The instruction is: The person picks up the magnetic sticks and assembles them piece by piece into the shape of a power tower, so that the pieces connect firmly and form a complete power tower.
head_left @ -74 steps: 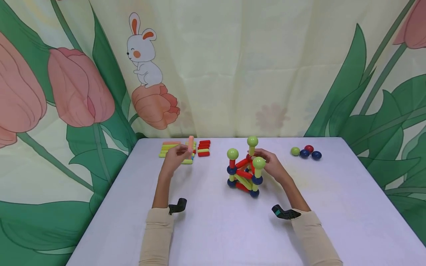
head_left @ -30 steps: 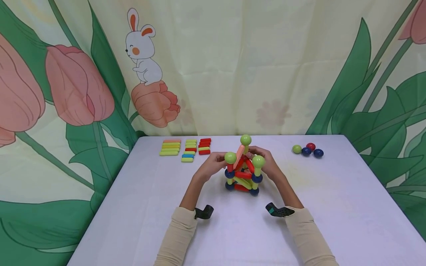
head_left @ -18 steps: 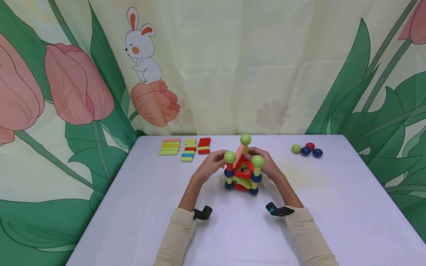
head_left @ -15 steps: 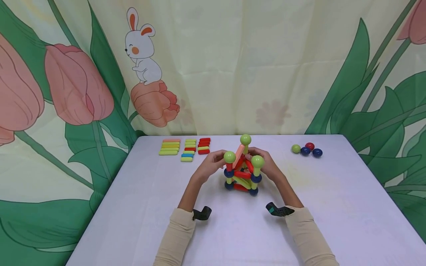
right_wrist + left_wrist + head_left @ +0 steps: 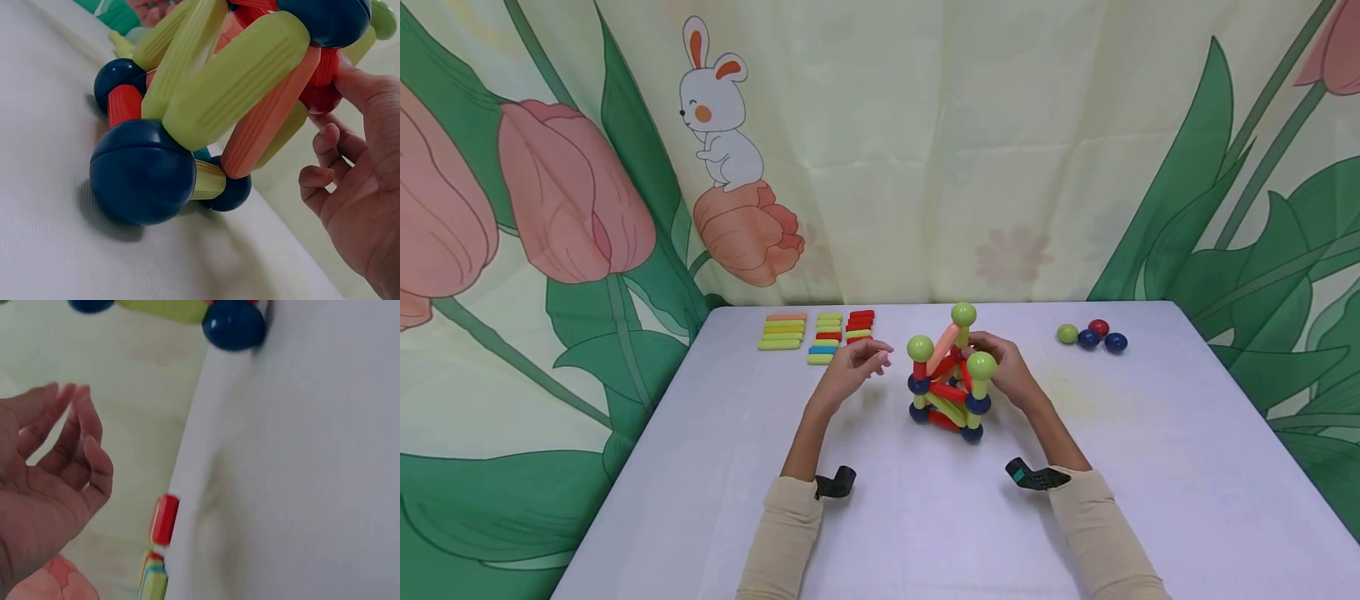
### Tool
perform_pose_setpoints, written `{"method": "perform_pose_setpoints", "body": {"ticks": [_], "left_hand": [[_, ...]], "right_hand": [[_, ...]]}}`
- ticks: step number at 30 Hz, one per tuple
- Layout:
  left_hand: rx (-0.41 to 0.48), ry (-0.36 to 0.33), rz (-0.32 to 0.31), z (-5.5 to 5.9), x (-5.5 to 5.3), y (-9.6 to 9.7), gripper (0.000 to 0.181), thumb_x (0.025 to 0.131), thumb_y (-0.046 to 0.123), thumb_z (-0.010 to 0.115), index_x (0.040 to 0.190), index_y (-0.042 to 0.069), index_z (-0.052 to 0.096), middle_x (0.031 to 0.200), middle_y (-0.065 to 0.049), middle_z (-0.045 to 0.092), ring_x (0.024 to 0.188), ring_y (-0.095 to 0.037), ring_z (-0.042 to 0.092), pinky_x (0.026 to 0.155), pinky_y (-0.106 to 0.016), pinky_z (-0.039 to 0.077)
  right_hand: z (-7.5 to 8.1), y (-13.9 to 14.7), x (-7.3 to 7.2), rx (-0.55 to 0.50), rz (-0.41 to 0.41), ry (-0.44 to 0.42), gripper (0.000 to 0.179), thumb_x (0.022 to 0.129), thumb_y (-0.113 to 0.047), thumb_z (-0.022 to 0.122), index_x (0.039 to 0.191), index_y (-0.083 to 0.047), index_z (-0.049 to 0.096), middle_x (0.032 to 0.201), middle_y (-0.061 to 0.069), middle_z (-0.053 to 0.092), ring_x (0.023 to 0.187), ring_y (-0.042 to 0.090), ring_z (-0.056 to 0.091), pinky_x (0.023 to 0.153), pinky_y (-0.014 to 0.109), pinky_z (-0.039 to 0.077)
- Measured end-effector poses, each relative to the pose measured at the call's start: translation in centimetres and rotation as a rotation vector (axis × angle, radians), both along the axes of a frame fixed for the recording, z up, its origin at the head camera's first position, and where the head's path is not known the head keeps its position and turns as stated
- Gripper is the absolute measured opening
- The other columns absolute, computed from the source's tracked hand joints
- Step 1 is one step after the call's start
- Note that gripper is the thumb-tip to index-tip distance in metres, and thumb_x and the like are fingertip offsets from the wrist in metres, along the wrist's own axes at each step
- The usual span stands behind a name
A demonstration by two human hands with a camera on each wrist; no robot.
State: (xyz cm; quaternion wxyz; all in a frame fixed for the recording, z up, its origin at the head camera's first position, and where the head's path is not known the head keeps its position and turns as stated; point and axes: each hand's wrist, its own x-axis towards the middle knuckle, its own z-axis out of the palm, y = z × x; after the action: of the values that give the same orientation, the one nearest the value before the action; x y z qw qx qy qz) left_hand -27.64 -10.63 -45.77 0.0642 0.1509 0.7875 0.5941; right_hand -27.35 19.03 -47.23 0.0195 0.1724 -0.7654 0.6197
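Observation:
A toy frame of balls and rods (image 5: 949,392) stands on the table, with dark blue balls at its lower corners. Three light green balls (image 5: 981,367) top its uprights. From near the left upright, a salmon rod (image 5: 942,348) slants up to the rear one. My right hand (image 5: 1011,371) holds the frame at the back; in the right wrist view its thumb and a finger pinch the frame by a red ball (image 5: 320,99). Left of the frame, apart from it, my left hand (image 5: 844,375) has loosely bent fingers and nothing between them.
Rows of loose rods lie at the back left: long ones (image 5: 782,336), short ones (image 5: 824,342) and a mostly red group (image 5: 861,317). Several loose balls (image 5: 1088,339) sit at the back right. A printed curtain (image 5: 880,167) hangs behind the table (image 5: 910,525).
My left hand brought the salmon rod from the rod rows to the frame's top, let go of it and drew back left. The right hand stays at the frame, which has turned slightly.

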Motion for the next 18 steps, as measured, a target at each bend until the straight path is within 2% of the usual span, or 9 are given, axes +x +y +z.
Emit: {"method": "perform_pose_setpoints", "body": {"ticks": [4,8,12,15,18], "left_hand": [[-0.157,0.075,0.142,-0.6,-0.4,-2.1,0.024,0.097,0.03,0.06,0.113,0.013,0.067,0.101,-0.01,0.07,0.092,-0.027,0.065,0.082,-0.04,0.055],[-0.278,0.144,0.348,-1.4,-1.1,-4.3,0.02,0.097,0.023,0.061,0.107,0.007,0.069,0.099,-0.012,0.07,0.092,-0.026,0.063,0.077,-0.033,0.054],[-0.314,0.129,0.536,-2.3,-1.7,-6.3,0.018,0.096,0.013,0.059,0.104,0.001,0.07,0.103,-0.016,0.066,0.096,-0.029,0.06,0.084,-0.039,0.052],[-0.336,0.093,0.631,-2.8,-2.0,-7.8,0.02,0.095,0.009,0.058,0.109,0.0,0.068,0.113,-0.022,0.058,0.106,-0.036,0.055,0.092,-0.047,0.047],[-0.383,0.059,0.692,-3.0,-2.3,-9.5,0.026,0.095,0.008,0.057,0.119,0.001,0.064,0.126,-0.027,0.045,0.118,-0.043,0.043,0.096,-0.054,0.041]], "right_hand": [[-0.2,0.6,0.0,-0.01,-0.007,0.032,0.032,0.096,-0.011,0.06,0.125,0.004,0.059,0.109,-0.011,0.066,0.102,0.009,0.058,0.088,0.015,0.05],[-0.2,1.2,0.3,-0.025,-0.012,0.039,0.033,0.096,-0.006,0.061,0.126,0.006,0.057,0.107,-0.015,0.065,0.1,0.008,0.057,0.086,0.014,0.05],[-0.4,1.9,0.6,-0.016,-0.026,0.061,0.032,0.096,-0.005,0.058,0.126,0.007,0.057,0.107,-0.016,0.065,0.098,0.007,0.056,0.086,0.012,0.05],[-0.5,2.5,0.7,-0.001,-0.036,0.087,0.03,0.097,-0.007,0.058,0.125,0.006,0.057,0.106,-0.016,0.064,0.094,0.007,0.055,0.083,0.012,0.05],[-0.4,2.8,0.8,0.004,-0.04,0.095,0.031,0.097,-0.011,0.059,0.124,0.005,0.058,0.105,-0.015,0.064,0.09,0.009,0.054,0.079,0.013,0.05]]}}
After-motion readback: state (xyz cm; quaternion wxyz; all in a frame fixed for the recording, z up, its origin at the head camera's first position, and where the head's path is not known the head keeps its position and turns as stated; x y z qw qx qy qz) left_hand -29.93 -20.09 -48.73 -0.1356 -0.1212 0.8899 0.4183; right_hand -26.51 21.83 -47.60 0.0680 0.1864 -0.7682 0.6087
